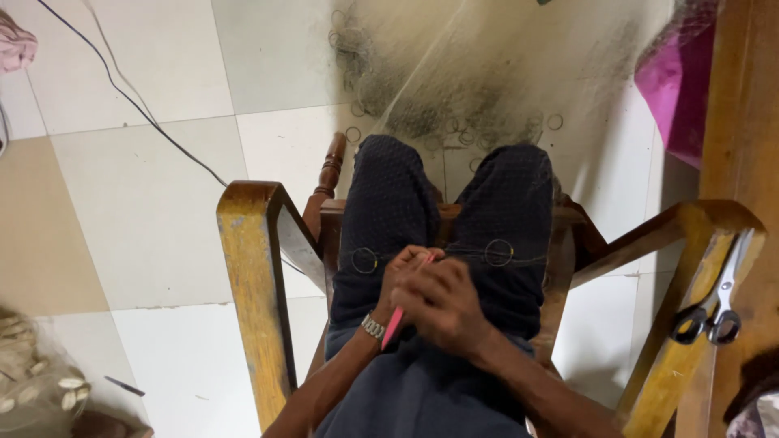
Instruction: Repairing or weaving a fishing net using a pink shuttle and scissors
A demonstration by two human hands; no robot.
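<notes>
I sit in a wooden armchair [251, 268] and look down at my lap in dark trousers [389, 203]. My right hand [442, 302] is closed around a thin pink netting needle [398, 318], which runs from my fingers down toward my wrist. My left hand [399, 276], with a metal watch at its wrist, is pressed against the right and partly hidden by it; its fingers pinch fine netting. A fine fishing net [487, 81] with several small metal rings stretches from my knees across the floor. Two rings [364, 260] lie on my thighs.
Scissors [714, 304] with black handles rest on the chair's right armrest. A black cable [130, 101] crosses the pale tiled floor at left. A magenta cloth [677, 81] lies at upper right beside wooden furniture. A bundle with floats [36, 389] sits at lower left.
</notes>
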